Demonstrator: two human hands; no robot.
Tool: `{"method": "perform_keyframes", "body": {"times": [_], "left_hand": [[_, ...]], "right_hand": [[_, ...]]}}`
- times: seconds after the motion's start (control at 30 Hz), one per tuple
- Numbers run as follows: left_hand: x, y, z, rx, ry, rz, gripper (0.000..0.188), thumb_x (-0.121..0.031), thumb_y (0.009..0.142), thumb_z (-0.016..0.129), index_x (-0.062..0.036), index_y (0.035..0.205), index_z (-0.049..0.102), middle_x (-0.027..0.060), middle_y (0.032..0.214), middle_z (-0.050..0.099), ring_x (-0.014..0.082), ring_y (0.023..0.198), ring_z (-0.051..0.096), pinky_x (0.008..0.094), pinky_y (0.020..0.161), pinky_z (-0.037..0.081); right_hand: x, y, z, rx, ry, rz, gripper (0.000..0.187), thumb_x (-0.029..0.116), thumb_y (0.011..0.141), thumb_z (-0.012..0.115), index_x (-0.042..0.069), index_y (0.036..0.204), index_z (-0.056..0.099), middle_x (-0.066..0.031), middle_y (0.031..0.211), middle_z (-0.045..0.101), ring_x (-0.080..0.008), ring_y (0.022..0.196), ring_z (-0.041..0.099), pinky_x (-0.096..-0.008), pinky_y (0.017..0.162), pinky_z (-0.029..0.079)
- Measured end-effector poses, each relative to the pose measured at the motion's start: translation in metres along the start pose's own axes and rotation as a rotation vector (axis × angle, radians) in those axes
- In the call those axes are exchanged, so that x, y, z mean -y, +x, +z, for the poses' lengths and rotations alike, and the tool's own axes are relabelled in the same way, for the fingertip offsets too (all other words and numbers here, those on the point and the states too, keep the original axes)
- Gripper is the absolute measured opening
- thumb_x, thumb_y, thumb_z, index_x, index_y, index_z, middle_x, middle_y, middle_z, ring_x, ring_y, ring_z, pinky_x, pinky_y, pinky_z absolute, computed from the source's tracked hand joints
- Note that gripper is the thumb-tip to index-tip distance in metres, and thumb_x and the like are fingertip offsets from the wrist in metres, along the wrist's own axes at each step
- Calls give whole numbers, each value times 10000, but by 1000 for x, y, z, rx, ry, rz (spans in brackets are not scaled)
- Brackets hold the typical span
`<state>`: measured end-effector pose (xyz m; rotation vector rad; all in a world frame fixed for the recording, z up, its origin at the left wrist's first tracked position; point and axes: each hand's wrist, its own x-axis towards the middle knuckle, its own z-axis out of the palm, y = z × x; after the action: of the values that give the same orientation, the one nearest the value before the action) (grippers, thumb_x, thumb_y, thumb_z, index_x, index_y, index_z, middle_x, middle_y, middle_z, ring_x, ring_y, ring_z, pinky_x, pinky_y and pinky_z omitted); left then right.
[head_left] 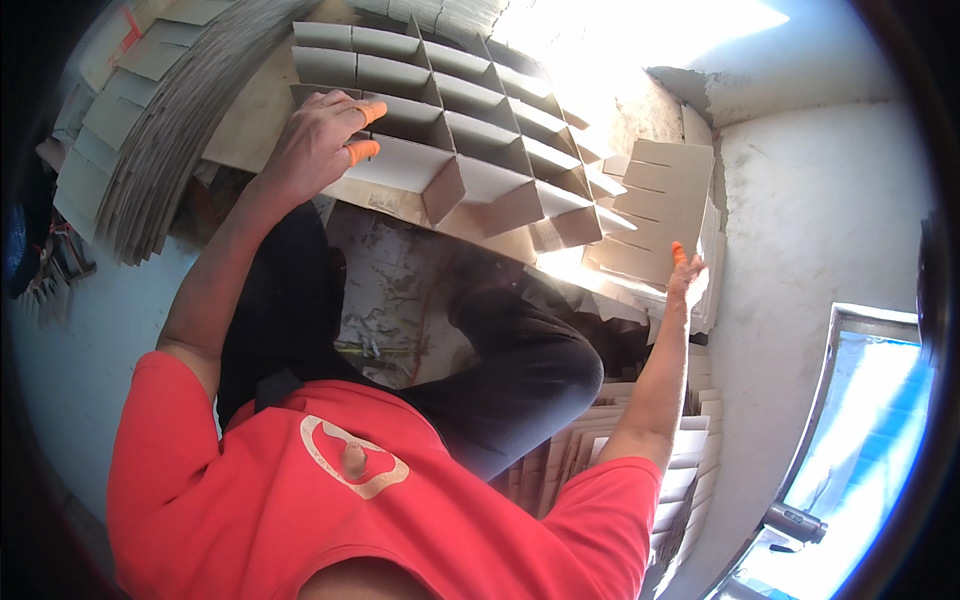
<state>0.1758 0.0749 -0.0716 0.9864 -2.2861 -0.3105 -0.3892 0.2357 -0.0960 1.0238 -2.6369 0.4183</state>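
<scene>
A grid of interlocked cardboard divider strips point(470, 125) stands on a wooden board point(385, 200) in front of me. My left hand point(325, 140) is at the grid's left end, thumb and fingers apart, with orange covers on the thumb and one finger. Over to the right, my right hand point(688, 277) reaches to the near edge of a pile of slotted cardboard sheets point(665, 190). An orange cover shows on one of its digits. Its fingers look spread against the pile, and I see nothing lifted in them.
Tall rows of stacked cardboard strips point(185, 120) curve along the left. More cardboard pieces point(570, 450) are piled low beside my right leg. A pale wall point(800, 190) rises at the right, with a blue-lit window point(850, 430) in it. Strong sunlight washes out the far side.
</scene>
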Motion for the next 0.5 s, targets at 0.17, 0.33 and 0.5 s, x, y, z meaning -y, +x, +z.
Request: {"method": "perform_keyframes", "body": {"times": [0.17,0.33,0.5], "left_hand": [[10,-6,-6,-32,5,-8,430,-104,713,749,-29,1122,639,111,1094,651,310,1022,571,384,915,444],[15,-14,-26,-60,-16,-95,444,-109,711,753,-32,1133,640,109,1115,649,297,1065,557,373,945,432],[29,-20,-31,-76,14,-90,437,-107,733,711,-1,1147,621,120,1069,655,265,1040,566,382,916,432]], "right_hand": [[1,10,0,50,65,160,500,521,808,640,32,715,681,-145,663,639,-253,585,551,-392,584,450],[39,1,-55,-300,474,41,352,323,889,634,12,726,643,-86,590,593,-184,533,469,-362,554,419],[145,-24,-143,-305,666,-234,220,202,889,679,-15,904,648,-68,774,688,-104,646,594,-223,600,480]]}}
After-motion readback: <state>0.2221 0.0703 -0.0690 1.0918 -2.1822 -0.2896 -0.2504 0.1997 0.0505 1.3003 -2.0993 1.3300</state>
